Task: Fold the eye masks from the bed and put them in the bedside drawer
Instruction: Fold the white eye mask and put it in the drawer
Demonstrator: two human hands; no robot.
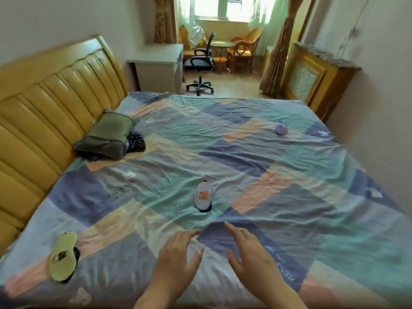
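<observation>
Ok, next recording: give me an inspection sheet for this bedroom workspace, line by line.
Surface: bed sheet, patchwork in blue, teal and peach, wrinkled.
Job's things: three eye masks lying apart and unheld: white eye mask mid-bed, green eye mask near left, purple eye mask far right.
Clutter: olive pillow on dark patterned cloth by the headboard.
Grippers: left hand and right hand open, empty, over the near sheet.
Cables: nothing seen.
Surroundings: white bedside cabinet, office chair, wooden armchair, radiator cover, curtained window.
</observation>
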